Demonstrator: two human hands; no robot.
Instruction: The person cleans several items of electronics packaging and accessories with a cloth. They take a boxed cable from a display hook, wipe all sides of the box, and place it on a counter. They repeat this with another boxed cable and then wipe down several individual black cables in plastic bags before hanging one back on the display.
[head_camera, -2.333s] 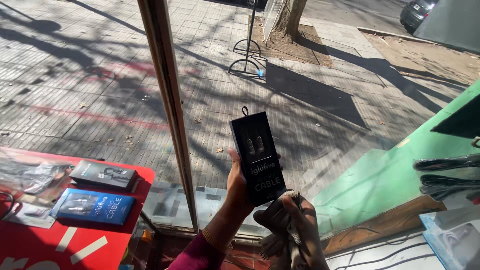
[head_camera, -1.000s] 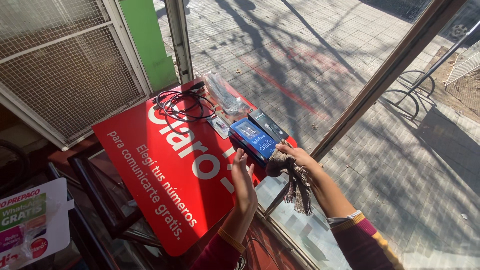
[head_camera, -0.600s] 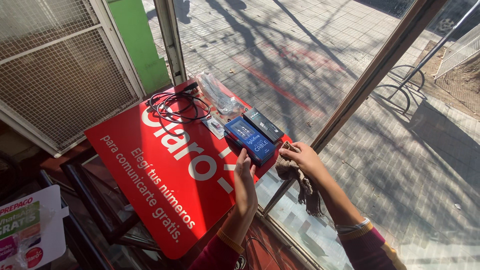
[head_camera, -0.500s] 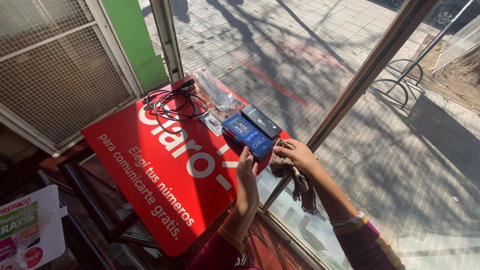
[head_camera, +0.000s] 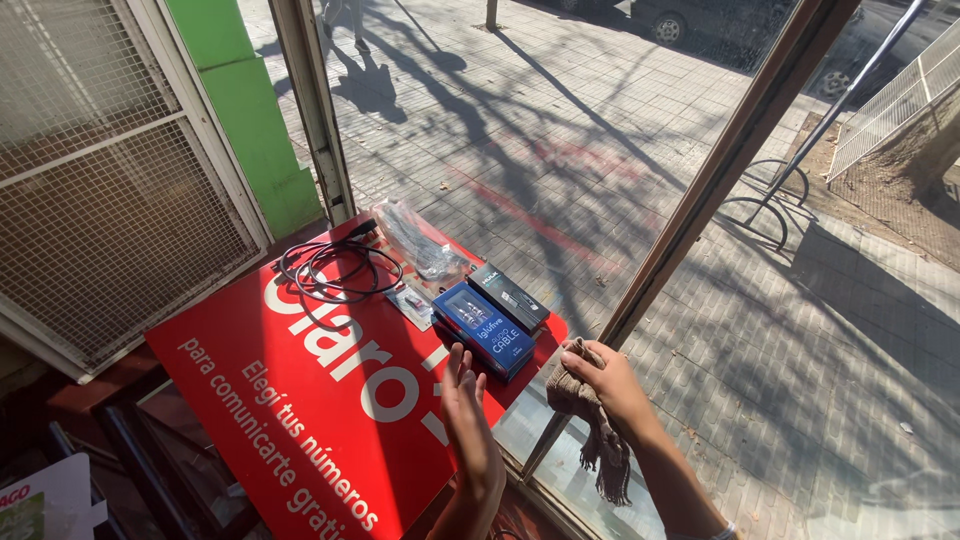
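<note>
Sunlit shop-window ledge, with a big red printed sign board (head_camera: 300, 400) lying flat across it and the glass right behind. Nearest to me, the left hand (head_camera: 468, 415) is open, fingers straight and together, edge-on just short of the blue rectangular cable box (head_camera: 484, 329); I can't tell whether the fingertips touch it. A moment ago that hand sat closer against the box, so it looks to have just let go. The box now lies flat on the board near its window-side corner.

Just to the right, the right hand (head_camera: 605, 380) is closed around a brown frayed cloth (head_camera: 598, 432) that dangles down over the window frame, the same grip as half a second back. The 2 hands are apart, with the corner of the board between them.

Moving out: 1 slim black packaged box (head_camera: 508, 296) lies touching the blue one on its far side. Beside them sits a small clear blister pack (head_camera: 410, 303), then a crinkled transparent plastic bag (head_camera: 420, 243), and a loose coil of black cable (head_camera: 335, 270) towards the green wall.

Beyond the glass, brick pavement in tree shadow. My read: the placing is done and the goods are settled in a row.
</note>
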